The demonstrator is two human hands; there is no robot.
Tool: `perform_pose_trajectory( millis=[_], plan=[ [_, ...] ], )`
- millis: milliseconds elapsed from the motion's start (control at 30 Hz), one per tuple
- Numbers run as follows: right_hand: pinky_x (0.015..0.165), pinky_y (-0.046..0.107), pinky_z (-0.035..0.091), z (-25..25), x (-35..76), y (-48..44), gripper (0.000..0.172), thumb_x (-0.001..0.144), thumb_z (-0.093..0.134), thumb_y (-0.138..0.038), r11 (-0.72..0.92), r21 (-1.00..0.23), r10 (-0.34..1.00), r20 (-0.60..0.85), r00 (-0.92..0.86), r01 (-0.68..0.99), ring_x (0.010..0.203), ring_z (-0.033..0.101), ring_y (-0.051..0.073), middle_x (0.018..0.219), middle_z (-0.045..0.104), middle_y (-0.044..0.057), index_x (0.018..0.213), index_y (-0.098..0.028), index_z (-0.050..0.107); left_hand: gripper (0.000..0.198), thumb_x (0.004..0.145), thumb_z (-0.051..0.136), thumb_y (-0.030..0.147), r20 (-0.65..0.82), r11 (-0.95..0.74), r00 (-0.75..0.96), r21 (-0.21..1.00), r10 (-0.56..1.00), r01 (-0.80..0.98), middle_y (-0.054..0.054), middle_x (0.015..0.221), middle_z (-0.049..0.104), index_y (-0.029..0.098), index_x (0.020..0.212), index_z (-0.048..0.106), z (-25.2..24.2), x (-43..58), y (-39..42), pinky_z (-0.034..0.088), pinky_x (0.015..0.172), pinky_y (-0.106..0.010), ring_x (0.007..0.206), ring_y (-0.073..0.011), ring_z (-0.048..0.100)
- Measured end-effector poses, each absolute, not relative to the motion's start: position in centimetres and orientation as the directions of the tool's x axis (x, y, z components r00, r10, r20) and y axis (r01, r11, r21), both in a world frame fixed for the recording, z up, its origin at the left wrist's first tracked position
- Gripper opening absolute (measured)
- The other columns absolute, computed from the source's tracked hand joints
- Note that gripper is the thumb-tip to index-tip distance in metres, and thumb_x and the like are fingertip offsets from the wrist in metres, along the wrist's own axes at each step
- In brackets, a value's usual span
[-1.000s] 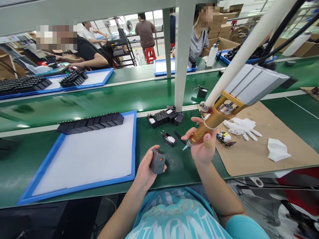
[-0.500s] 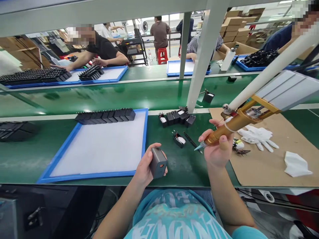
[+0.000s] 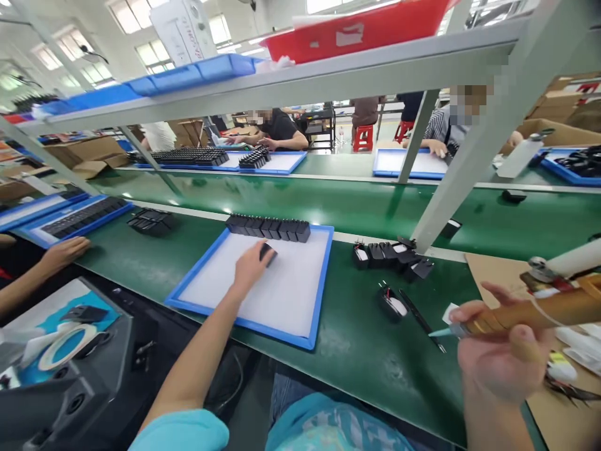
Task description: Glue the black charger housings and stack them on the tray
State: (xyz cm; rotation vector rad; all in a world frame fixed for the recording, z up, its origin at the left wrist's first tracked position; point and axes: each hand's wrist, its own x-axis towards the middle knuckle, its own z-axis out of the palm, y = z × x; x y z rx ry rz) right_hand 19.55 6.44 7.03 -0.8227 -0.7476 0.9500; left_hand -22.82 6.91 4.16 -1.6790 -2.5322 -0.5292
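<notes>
My left hand (image 3: 250,268) reaches over the white bed of a blue-rimmed tray (image 3: 323,282). Its fingers are closed round a dark charger (image 3: 268,253), partly hidden by the hand. Just behind stands a row of black chargers (image 3: 267,228) along the tray's far edge. On the right, my right hand (image 3: 504,351) grips a gold-coloured glue gun (image 3: 509,319), its pale blue nozzle pointing left. Left of the nozzle lie a thin black pen-like tool (image 3: 422,321) and an open charger case (image 3: 392,304) with white and red parts inside. More charger cases (image 3: 382,254) cluster behind them.
At the left, another person's hand (image 3: 68,249) rests by a tray of dark parts (image 3: 87,216). A slanted post (image 3: 462,134) rises behind the charger cases, under an overhead shelf (image 3: 300,81). Cardboard (image 3: 486,282) covers the bench at right. A grey bin (image 3: 113,351) stands below, front left.
My left hand has carried the charger forward and left, from before my body to over the tray. The view has swung left and up. My right hand still holds the glue gun.
</notes>
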Motion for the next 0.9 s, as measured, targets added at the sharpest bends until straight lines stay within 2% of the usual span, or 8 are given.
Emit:
perform_pose_trajectory(
  millis=[233,433,500,600,667,733,800,900],
  plan=[
    [0.047,0.043,0.039,6.6,19.4,7.5,0.035,0.059,0.074,-0.043,0.427,-0.791,0.872,0.234,0.429,-0.437,0.052,0.056,0.019,0.103,0.064,0.008,0.093,-0.036,0.069,0.047,0.090,0.048,0.035,0.313,0.542,-0.547,0.113,0.776,0.833,-0.023,0.107,0.066,0.007,0.129,0.050,6.1,-35.3,10.4,0.047,0.081,-0.040,0.102,-0.0334,0.060],
    [0.045,0.030,0.043,5.9,19.3,7.8,0.031,0.073,0.065,-0.043,0.501,-0.756,0.854,0.355,0.379,-0.421,0.052,0.057,0.013,0.106,0.064,0.005,0.100,-0.028,0.061,0.051,0.081,0.050,0.038,0.367,0.532,-0.533,0.114,0.762,0.839,-0.023,0.106,0.066,0.008,0.122,0.056,5.7,-37.3,11.8,0.052,0.078,-0.048,0.105,-0.0385,0.060],
    [0.046,0.029,0.044,6.0,19.3,7.8,0.031,0.076,0.063,-0.042,0.508,-0.757,0.851,0.368,0.374,-0.411,0.054,0.057,0.012,0.109,0.063,0.005,0.103,-0.028,0.059,0.057,0.074,0.052,0.043,0.479,0.542,-0.534,0.135,0.697,0.829,-0.017,0.119,0.062,0.018,0.125,0.052,5.7,-37.2,12.3,0.049,0.086,-0.057,0.120,-0.0419,0.051],
    [0.047,0.029,0.045,6.1,19.2,7.5,0.032,0.079,0.060,-0.042,0.496,-0.769,0.859,0.364,0.361,-0.404,0.056,0.057,0.012,0.109,0.061,0.006,0.107,-0.028,0.057,0.057,0.075,0.048,0.045,0.702,0.384,-0.418,0.220,0.577,0.897,-0.005,0.138,0.050,0.033,0.130,0.041,6.8,-34.5,13.8,0.038,0.100,-0.065,0.135,-0.0371,0.035],
    [0.048,0.029,0.046,6.1,19.2,7.2,0.032,0.080,0.059,-0.042,0.490,-0.771,0.864,0.370,0.341,-0.406,0.056,0.057,0.012,0.108,0.060,0.006,0.108,-0.028,0.056,0.053,0.078,0.049,0.046,0.733,0.191,-0.331,0.271,0.595,0.943,-0.002,0.135,0.052,0.035,0.129,0.041,7.7,-30.3,15.7,0.036,0.104,-0.063,0.131,-0.0324,0.041],
    [0.048,0.029,0.046,6.0,19.2,6.8,0.031,0.081,0.058,-0.042,0.486,-0.770,0.870,0.380,0.314,-0.415,0.056,0.058,0.012,0.109,0.059,0.006,0.109,-0.028,0.056,0.053,0.081,0.050,0.046,0.610,-0.034,-0.218,0.374,0.762,0.927,-0.011,0.126,0.058,0.021,0.127,0.046,8.3,-24.2,18.4,0.042,0.100,-0.057,0.122,-0.0340,0.051],
    [0.048,0.029,0.046,5.9,19.2,6.6,0.031,0.082,0.057,-0.041,0.484,-0.763,0.874,0.391,0.290,-0.428,0.056,0.058,0.012,0.110,0.057,0.006,0.109,-0.028,0.056,0.055,0.081,0.056,0.050,0.502,-0.170,-0.055,0.390,0.863,0.905,-0.007,0.112,0.068,0.022,0.128,0.047,8.1,-17.0,21.8,0.051,0.090,-0.042,0.104,-0.0266,0.064],
    [0.047,0.029,0.046,5.8,19.1,6.3,0.030,0.083,0.056,-0.042,0.486,-0.754,0.873,0.404,0.273,-0.442,0.058,0.059,0.012,0.112,0.056,0.006,0.111,-0.029,0.056,0.068,0.083,0.059,0.050,0.251,-0.318,0.209,0.557,0.945,0.767,-0.015,0.108,0.070,0.014,0.136,0.037,6.7,-6.5,26.9,0.052,0.081,-0.036,0.093,-0.0248,0.069]
  ],
)
